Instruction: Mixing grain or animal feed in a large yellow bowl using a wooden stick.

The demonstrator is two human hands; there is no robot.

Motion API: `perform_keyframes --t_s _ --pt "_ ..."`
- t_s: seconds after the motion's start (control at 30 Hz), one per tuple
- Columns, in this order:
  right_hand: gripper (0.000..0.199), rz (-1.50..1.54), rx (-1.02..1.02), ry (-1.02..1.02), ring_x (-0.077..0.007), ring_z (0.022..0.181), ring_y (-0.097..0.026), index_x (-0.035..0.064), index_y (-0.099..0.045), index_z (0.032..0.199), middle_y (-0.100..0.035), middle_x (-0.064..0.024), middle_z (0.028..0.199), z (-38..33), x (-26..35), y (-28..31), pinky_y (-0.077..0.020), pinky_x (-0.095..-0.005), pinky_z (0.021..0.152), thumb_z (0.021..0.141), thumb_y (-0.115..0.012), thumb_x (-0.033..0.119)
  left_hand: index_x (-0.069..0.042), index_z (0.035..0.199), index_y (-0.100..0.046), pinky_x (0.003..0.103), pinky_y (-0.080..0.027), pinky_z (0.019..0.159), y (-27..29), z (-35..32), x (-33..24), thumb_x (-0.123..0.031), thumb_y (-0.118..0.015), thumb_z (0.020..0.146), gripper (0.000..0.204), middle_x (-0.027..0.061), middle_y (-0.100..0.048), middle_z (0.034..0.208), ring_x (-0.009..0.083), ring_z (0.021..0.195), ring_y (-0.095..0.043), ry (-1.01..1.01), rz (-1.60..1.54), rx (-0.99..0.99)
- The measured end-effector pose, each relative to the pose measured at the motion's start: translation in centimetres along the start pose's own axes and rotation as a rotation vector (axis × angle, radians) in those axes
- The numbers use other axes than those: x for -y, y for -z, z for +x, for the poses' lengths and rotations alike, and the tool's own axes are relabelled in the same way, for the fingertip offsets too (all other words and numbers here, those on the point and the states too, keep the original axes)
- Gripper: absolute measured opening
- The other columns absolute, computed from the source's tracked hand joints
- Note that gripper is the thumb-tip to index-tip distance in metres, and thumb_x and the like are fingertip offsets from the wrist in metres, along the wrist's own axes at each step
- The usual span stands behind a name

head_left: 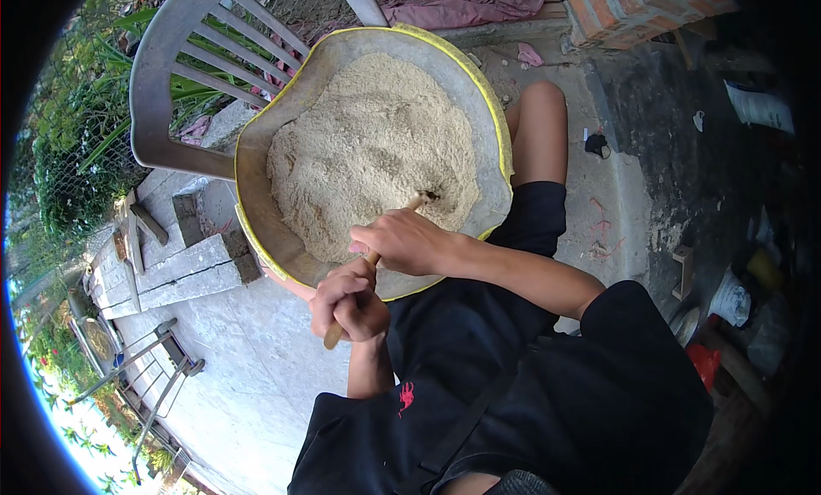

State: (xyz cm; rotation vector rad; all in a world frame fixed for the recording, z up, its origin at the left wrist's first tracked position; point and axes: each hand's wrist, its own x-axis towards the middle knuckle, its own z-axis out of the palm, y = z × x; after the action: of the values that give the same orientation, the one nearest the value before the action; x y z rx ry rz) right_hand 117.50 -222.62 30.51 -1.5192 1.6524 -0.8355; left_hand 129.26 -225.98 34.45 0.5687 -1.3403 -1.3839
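Observation:
Both my hands grip a wooden stick [374,256] that slants up and away into a basin. My left hand [349,300] is closed round it near its lower, rounded end. My right hand [405,240] is wrapped round it further up. The stick's far end reaches the pale, coarse meal-like powder [368,127], beside a small dark spot; whatever is at its tip is hidden in the powder. Holding the powder is a wide grey basin [255,183] with a yellow rim, set between my legs, its rim bent out of round.
A grey slatted chair [154,93] stands against the basin's far left side. Concrete blocks [201,268] and wood pieces lie to the left. A folding metal frame [175,358] is on the paving. Brickwork [620,8] rises at the far right; buckets and clutter line the right edge.

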Motion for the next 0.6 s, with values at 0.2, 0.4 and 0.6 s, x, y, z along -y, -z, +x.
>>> perform_keyframes --t_s 0.2,0.4,0.6 --pt "0.016 -0.117 -0.076 0.211 -0.0353 0.071 -0.064 0.0018 -0.053 0.083 -0.064 -0.0139 0.069 -0.8 4.9 3.5 -0.0477 -0.0429 0.067 0.085 -0.062 0.015 -0.003 0.078 -0.045 0.029 -0.032 0.039 -1.2 0.3 -5.0 -0.018 -0.044 0.094 0.022 0.0035 -0.037 0.048 0.0131 0.038 -0.031 -0.266 -0.123 0.139" --pt "0.019 -0.091 -0.139 0.107 -0.0378 0.071 -0.063 0.0026 -0.056 0.078 -0.062 -0.0175 0.066 -0.8 -3.2 4.0 -0.047 -0.0466 0.067 0.087 -0.06 0.018 0.005 0.075 -0.054 0.034 -0.05 0.053 -3.3 -0.6 2.9 0.003 -0.044 0.08 0.012 0.0148 -0.055 0.058 0.0248 0.051 -0.056 -0.192 0.115 0.256" --pt "0.013 -0.011 -0.112 0.276 -0.0355 0.073 -0.064 0.0021 -0.054 0.08 -0.064 -0.0152 0.072 1.2 0.9 3.4 -0.0481 -0.0458 0.068 0.082 -0.063 0.011 0.0 0.077 -0.047 0.028 -0.038 0.043 -2.2 1.4 -1.3 -0.006 -0.038 0.089 0.015 0.0069 -0.042 0.05 0.014 0.04 -0.038 -0.453 0.155 0.248"
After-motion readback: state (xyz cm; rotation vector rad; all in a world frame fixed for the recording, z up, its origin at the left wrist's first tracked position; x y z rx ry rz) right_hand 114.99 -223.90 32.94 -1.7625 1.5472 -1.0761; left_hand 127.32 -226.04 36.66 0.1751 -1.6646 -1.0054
